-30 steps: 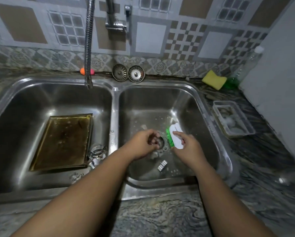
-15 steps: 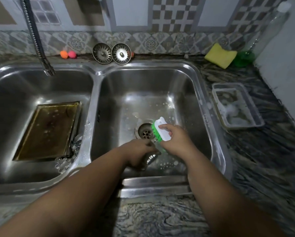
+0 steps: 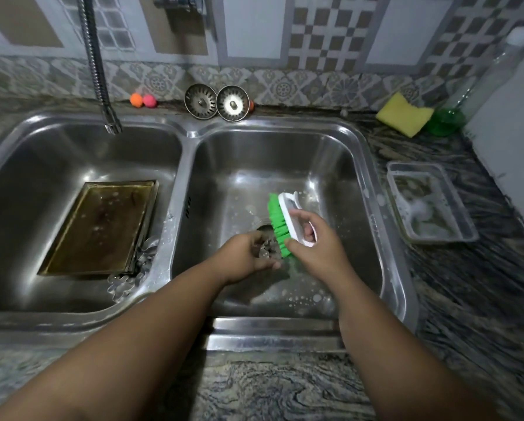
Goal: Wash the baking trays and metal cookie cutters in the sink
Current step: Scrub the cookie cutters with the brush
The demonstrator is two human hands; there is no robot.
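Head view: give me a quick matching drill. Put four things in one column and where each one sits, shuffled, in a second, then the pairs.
Things:
1. tray
2. brush
3. sponge
4. tub

Places:
A. on the counter right of the sink, suds inside
B. flat in the left basin
C. back of the counter, beside the bottle
D. gripped by the right hand, over the right basin

Pairs: 1-B; 2-D; 3-C; 4-A.
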